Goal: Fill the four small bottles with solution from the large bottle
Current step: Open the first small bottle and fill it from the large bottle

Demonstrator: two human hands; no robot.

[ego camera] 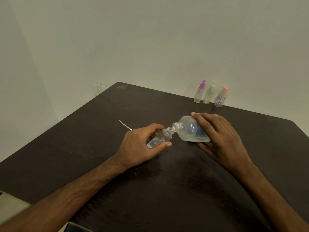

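Observation:
My right hand [222, 133] grips the large clear bottle [189, 128], tipped on its side with its open neck pointing left. That neck meets the open mouth of a small clear bottle [160, 138], which my left hand [142, 144] holds tilted above the dark table [167, 181]. Clear liquid lies in the lower part of both bottles. Three more small bottles stand upright at the far right edge: one with a purple spray cap [199, 92], one with a white spray cap [209, 93], one with a pink cap and flower print [221, 97].
A thin white spray tube [124, 125] lies on the table just behind my left hand. Walls close off the table's far sides. A wall socket [99, 89] sits beyond the far left corner.

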